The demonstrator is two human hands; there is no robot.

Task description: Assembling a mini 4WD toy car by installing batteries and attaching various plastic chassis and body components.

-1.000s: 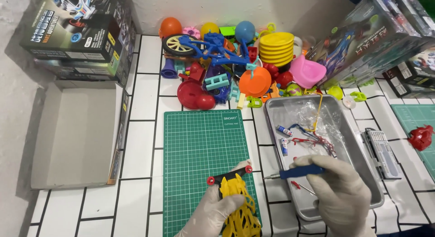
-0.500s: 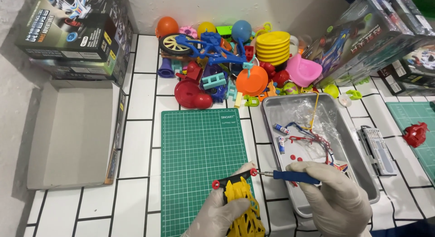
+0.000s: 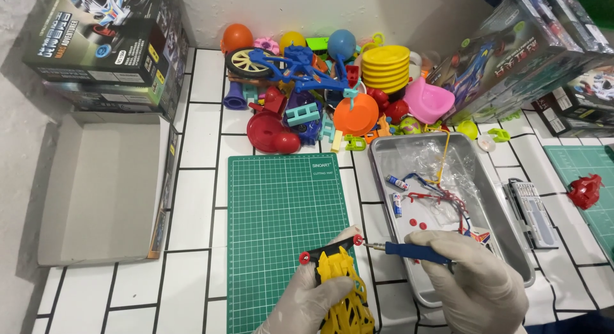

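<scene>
**Gloved hands on a yellow toy chassis, screwdriver at its front**

Your left hand (image 3: 310, 302), in a pale, slightly wrinkled glove, was curled around a yellow plastic toy car chassis (image 3: 345, 289) with an open, lattice-like frame, gripping it from the left at the lower edge of the green gridded cutting mat (image 3: 284, 232). A black bar across the chassis front carried 2 small red round caps, 1 at each end. Your right hand (image 3: 476, 279), gloved the same way, was closed around the blue handle of a slim screwdriver (image 3: 403, 249); its thin metal shaft pointed left, with the tip just beside the right red cap.

To the right sat a rectangular metal tray (image 3: 511, 241) with rounded corners, holding crinkled clear plastic, tangled red and blue wires and 2 small batteries. Behind the mat lay a heap of glossy plastic toys (image 3: 320, 85), including stacked yellow plates and a blue bicycle. An open grey cardboard box (image 3: 96, 187) lay on the white tiled surface at left.
</scene>
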